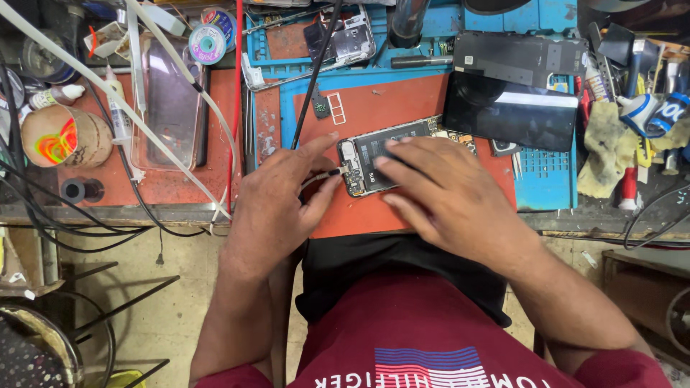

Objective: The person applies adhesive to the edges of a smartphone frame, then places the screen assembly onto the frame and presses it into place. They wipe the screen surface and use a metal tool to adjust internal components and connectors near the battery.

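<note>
An opened phone (377,162) with its back off lay on a red mat (402,108) in the middle of the table (108,208). The left hand (277,197) was at the phone's left end. Its thumb and finger were pinched shut on a thin white cable (322,176) that met that end of the phone. The right hand (445,190) lay flat on the phone with its fingers spread, pressing down and gripping nothing. Just right of the phone and farther back sat a dark phone screen (510,111). Far left of the phone stood a roll of tape (57,136). A yellow cloth (604,151) lay to the far right.
</note>
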